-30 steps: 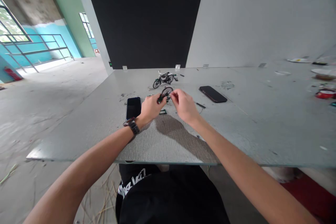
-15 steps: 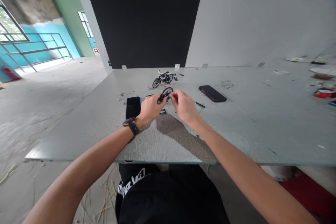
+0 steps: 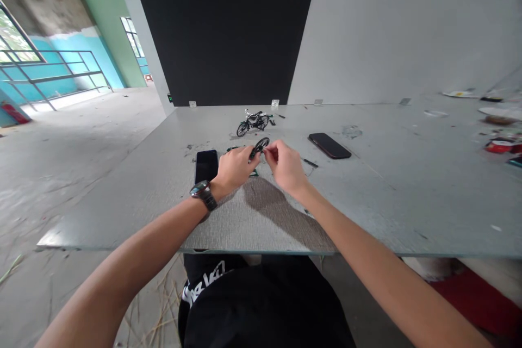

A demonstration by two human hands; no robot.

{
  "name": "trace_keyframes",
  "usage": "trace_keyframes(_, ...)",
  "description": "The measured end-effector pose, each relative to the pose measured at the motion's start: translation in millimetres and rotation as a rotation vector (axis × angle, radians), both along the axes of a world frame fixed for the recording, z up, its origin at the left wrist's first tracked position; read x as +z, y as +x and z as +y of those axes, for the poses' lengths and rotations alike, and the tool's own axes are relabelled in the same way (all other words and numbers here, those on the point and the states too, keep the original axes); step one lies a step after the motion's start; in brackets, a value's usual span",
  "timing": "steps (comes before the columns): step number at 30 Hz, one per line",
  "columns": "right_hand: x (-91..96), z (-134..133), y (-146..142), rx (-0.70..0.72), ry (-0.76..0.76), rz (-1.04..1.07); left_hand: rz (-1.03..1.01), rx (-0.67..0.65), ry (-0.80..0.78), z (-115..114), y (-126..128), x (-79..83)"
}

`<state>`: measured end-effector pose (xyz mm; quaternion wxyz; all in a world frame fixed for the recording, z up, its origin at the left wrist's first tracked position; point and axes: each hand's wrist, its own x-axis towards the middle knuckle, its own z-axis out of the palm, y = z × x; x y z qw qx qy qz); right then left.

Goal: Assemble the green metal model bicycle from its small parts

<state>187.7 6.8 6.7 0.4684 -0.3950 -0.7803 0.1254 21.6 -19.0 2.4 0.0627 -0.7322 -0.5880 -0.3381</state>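
My left hand point(image 3: 234, 169) and my right hand point(image 3: 286, 165) meet over the middle of a grey table point(image 3: 367, 196). Both pinch a small black spoked model wheel with a bit of frame point(image 3: 258, 147), held just above the tabletop and tilted. My left wrist carries a dark watch point(image 3: 203, 192). A finished model bicycle point(image 3: 253, 122) stands upright farther back, apart from my hands. A few small dark and green parts point(image 3: 254, 173) lie under and beside my fingers.
One black phone point(image 3: 206, 166) lies just left of my left hand, another phone point(image 3: 329, 145) to the right rear. Assorted clutter with a red item point(image 3: 498, 145) sits at the far right. A black panel point(image 3: 228, 32) stands behind the table.
The wheel piece has tilted flatter between my fingers. My hands stay in the same spot.
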Motion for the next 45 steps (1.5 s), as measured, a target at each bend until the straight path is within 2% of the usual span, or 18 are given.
trace_keyframes(6, -0.9, 0, 1, 0.075, -0.122, 0.143, -0.012, -0.005, 0.003, 1, -2, -0.9)
trace_keyframes(9, 0.1, -1, 3, 0.094, -0.132, 0.178, -0.041, -0.03, -0.008, 2, -3, -0.9)
trace_keyframes(15, 6.1, -3, 11, 0.076, -0.064, 0.16, -0.079, -0.092, 0.047, 2, -3, -1.2)
trace_keyframes(23, 8.6, -2, 19, 0.105, 0.11, 0.068, -0.05, -0.154, 0.135, 0, -4, -0.6)
trace_keyframes(29, 11.3, -7, 19, 0.043, 0.228, 0.072, -0.03, -0.203, 0.181, 1, -6, -1.6)
trace_keyframes(35, 7.7, -5, 21, 0.137, 0.196, 0.104, -0.044, -0.235, 0.186, -1, -6, -0.1)
trace_keyframes(45, 3.7, -1, 26, 0.184, 0.137, 0.151, -0.043, -0.28, 0.222, 0, -6, -1.6)
